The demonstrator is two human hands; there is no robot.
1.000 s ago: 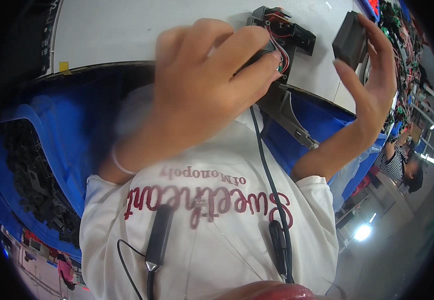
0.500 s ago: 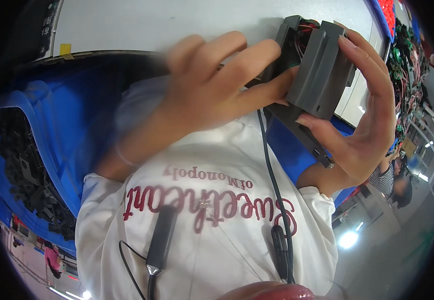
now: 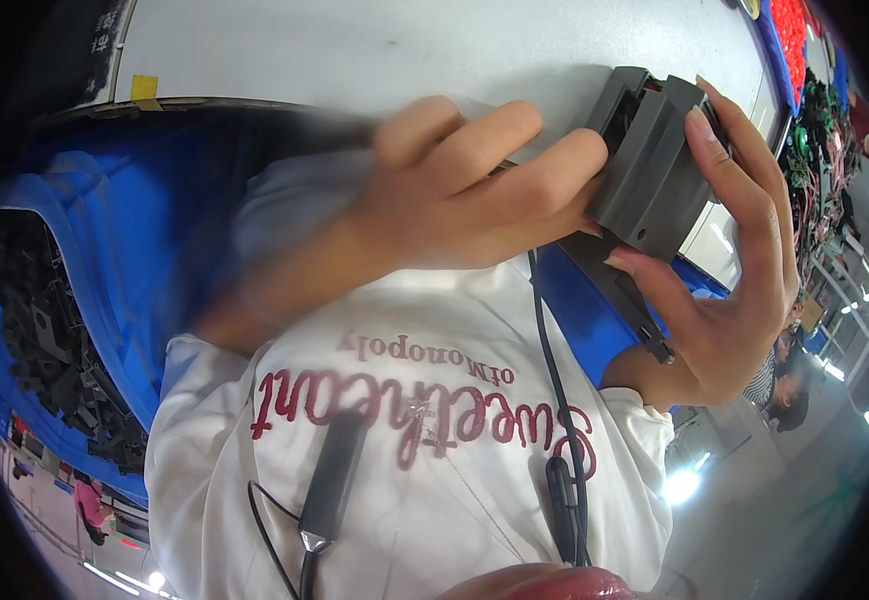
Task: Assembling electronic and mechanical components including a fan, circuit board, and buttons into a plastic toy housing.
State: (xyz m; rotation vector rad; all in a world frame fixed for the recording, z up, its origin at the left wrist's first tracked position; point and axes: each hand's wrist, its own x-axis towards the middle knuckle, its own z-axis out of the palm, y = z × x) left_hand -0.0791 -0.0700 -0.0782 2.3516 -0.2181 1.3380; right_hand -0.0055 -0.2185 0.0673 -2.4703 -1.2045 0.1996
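A dark grey plastic housing (image 3: 655,170) is held up over the near edge of the table, tilted. My right hand (image 3: 740,235) grips it from the right, fingers along its upper side and thumb at its lower end. My left hand (image 3: 495,185) is closed on its left side, with curled fingers and the tips partly hidden behind the housing. A gap at the housing's upper left shows a little red inside. Below it, a long narrow grey piece (image 3: 620,285) slants toward my right wrist; how it joins the housing is hidden.
At left a blue bin (image 3: 105,290) holds many dark plastic parts (image 3: 45,330). The pale tabletop (image 3: 405,50) lies ahead, with yellow tape (image 3: 145,88) on its edge. Red parts (image 3: 788,50) and wired green boards (image 3: 820,180) are at right. A black cable (image 3: 545,340) hangs down my shirt.
The housing and both hands have shifted slightly right and nearer. The wires seen in the housing's gap are now mostly hidden, and my left fingers have moved up against its side.
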